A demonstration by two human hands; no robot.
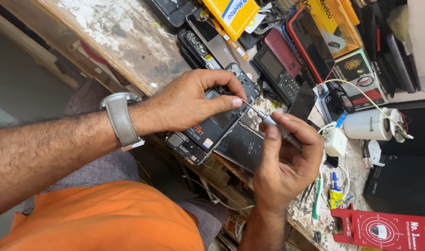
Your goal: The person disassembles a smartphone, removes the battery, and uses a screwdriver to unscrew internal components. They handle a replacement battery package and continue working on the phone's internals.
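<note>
Opened phone (217, 122): it lies with its back cover off, the dark battery and small boards showing, at the front edge of the worktop (124, 42), its lower end reaching a little over that edge.
Left hand (189, 103): it rests on top of the opened phone; the thumb and forefinger are bent together and press on the frame near the upper end, so the fingers are partly closed on the phone and steady it.
Wristwatch (121, 118): it has a grey strap and sits on the left wrist, over the front edge.
Right hand (287, 160): the fingers are curled closed around a thin metal screwdriver (268, 120), held between thumb and forefinger.
Screwdriver tip: it points up-left and meets the phone just beside the left thumb.
Dark panel (242, 146): a flat black piece lying just right of the phone, partly under the right hand.
Behind the phone: a keypad phone (280, 74), a red-edged phone (310, 42) and a yellow box (233, 14), crowded together toward the back edge.
Right side of the worktop: a white charger plug (335, 142) with its cable, a white cylinder (368, 124), a small glue tube (335, 195) and a red card package (384, 230) near the front right corner.
In the way: the left fingers cover the upper part of the phone, so the exact screw is not visible.
</note>
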